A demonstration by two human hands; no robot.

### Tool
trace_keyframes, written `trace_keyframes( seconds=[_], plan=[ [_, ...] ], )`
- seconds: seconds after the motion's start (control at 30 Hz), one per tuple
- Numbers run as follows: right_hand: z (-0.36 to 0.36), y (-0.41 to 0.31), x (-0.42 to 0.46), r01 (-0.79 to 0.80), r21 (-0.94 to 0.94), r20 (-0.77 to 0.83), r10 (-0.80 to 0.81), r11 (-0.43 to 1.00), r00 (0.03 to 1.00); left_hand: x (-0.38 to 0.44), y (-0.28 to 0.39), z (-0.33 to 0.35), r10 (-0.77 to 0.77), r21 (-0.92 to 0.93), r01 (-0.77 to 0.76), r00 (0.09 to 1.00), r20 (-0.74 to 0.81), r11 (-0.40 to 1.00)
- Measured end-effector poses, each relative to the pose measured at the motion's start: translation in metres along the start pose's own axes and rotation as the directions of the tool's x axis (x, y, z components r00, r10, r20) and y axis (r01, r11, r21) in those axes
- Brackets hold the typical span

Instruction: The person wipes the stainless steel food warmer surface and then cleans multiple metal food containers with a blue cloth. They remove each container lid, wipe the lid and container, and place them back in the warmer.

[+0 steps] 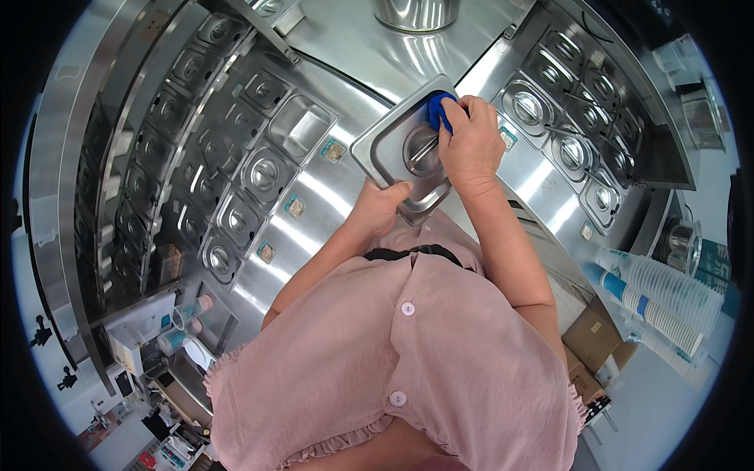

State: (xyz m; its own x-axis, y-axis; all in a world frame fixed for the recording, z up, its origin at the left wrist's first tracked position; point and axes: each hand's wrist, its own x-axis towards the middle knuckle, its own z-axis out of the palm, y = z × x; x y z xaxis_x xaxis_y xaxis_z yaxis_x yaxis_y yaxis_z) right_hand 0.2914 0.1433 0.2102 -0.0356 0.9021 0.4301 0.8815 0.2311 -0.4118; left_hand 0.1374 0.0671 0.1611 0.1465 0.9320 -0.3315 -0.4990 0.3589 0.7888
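A rectangular stainless steel food-pan lid (393,139) is held up in front of me, tilted, its recessed bar handle towards me. My left hand (380,203) grips the near left edge, thumb on top and the other fingers hidden underneath. In my right hand (471,141) is a bunched blue cloth (437,109), pressed against the lid near its far right corner. The palm and wrist on that side hide part of the rim. To the left, an uncovered steel pan (300,126) sits in the counter among lidded ones.
Lidded steel pans (263,173) line the left counter, and more lidded pans (530,106) stand on the right. A large steel pot (417,13) is at the far side. Stacked plastic cups (665,277) and cardboard boxes (594,335) are at the lower right.
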Motion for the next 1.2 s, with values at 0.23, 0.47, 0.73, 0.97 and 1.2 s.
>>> trace_keyframes(
  seconds=[0.23,0.47,0.73,0.97,1.2],
  plan=[
    [-0.001,-0.001,-0.006,-0.083,-0.083,0.111,0.092,0.993,0.99,-0.001,0.004,0.006,0.024,0.029,-0.023,0.998,-0.057,0.999],
    [0.004,0.013,-0.016,-0.044,0.004,0.111,0.044,0.999,0.993,0.002,0.005,0.003,0.045,0.053,-0.04,0.995,-0.088,0.998],
    [-0.003,0.018,-0.029,0.022,0.127,0.032,-0.026,0.992,0.999,0.002,0.003,0.004,0.091,-0.027,-0.093,0.994,-0.065,0.995],
    [0.001,0.023,-0.039,0.046,0.125,-0.005,-0.046,0.991,0.999,0.004,0.001,0.0,0.122,-0.006,-0.122,0.991,-0.063,0.992],
    [0.0,0.034,-0.032,0.109,0.078,-0.1,-0.101,0.991,0.99,0.002,0.001,-0.001,0.09,-0.028,-0.091,0.995,-0.039,0.995]
  ],
)
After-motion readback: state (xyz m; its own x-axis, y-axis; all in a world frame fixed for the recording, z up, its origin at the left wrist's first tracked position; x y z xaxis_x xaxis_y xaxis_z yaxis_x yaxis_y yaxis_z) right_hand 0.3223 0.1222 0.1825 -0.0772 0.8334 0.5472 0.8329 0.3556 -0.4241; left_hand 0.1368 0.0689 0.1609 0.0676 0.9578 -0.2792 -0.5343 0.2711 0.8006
